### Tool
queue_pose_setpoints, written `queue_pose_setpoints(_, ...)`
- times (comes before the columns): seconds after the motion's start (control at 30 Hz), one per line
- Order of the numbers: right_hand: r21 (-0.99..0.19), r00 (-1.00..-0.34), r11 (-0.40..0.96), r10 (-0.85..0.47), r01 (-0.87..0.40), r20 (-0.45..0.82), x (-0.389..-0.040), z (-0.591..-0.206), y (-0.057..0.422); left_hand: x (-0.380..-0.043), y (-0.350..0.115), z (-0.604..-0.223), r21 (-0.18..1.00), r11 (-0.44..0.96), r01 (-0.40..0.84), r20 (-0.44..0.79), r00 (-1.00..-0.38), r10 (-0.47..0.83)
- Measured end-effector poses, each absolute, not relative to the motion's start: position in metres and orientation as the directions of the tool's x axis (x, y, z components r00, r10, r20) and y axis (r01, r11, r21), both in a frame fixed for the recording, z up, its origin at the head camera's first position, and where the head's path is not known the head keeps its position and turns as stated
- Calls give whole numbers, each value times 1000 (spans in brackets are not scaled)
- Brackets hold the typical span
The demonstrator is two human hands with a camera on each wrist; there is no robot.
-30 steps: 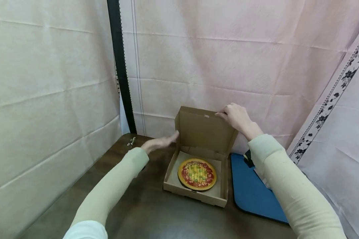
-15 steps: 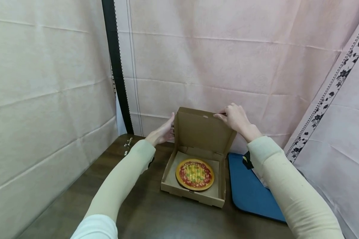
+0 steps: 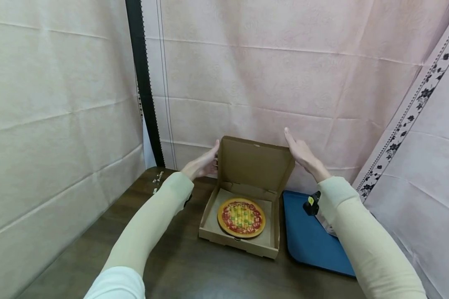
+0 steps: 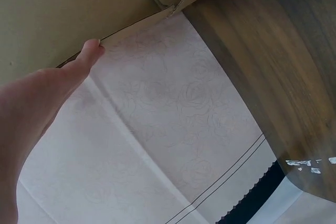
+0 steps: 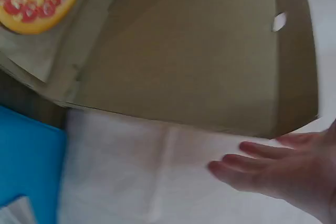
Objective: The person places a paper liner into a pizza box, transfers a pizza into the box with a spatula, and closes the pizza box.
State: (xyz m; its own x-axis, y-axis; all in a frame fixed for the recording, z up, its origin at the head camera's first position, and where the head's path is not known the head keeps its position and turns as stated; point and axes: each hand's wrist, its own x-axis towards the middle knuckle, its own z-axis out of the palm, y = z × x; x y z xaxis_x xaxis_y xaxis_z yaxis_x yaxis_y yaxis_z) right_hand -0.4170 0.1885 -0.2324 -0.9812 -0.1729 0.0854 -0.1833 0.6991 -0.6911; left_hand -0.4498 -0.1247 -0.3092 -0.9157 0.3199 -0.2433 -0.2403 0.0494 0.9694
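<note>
A brown cardboard pizza box stands on the dark wooden table with its lid raised toward the back. A round pizza with red, yellow and green toppings lies inside on pale paper. My left hand is at the lid's left side, thumb pointing up and fingers against the edge. In the left wrist view, a digit touches the rim of the lid. Beside the lid's upper right corner is my right hand, its fingers extended. The right wrist view shows those fingertips just outside the cardboard.
A blue tray lies right of the box, with a pale item on it partly behind my right sleeve. Pale cloth hangs close behind the lid and along both sides. Small white scraps mark the table's back left corner.
My left hand has come up to the lid's left side. My right hand has let go of the lid's top edge, straightened its fingers and moved to the right side.
</note>
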Motion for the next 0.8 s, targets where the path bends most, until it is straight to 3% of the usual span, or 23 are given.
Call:
queue_pose_setpoints(0.13,-824,-960,564,-198,52,-196,-419,-246,195,-449,-124,-309,973,59,-224,-231,-917,324)
queue_pose_setpoints(0.23,-883,-913,445,-279,151,-297,-420,-252,196,-447,-123,-308,975,86,-205,-222,-914,341)
queue_pose_setpoints(0.33,-902,-893,395,-322,175,-314,-420,-253,195,-445,-122,-308,974,100,-204,-226,-910,346)
queue_pose_setpoints(0.8,-893,-869,436,-393,112,-301,-409,-244,196,-439,-131,-298,973,128,-191,-228,-877,423)
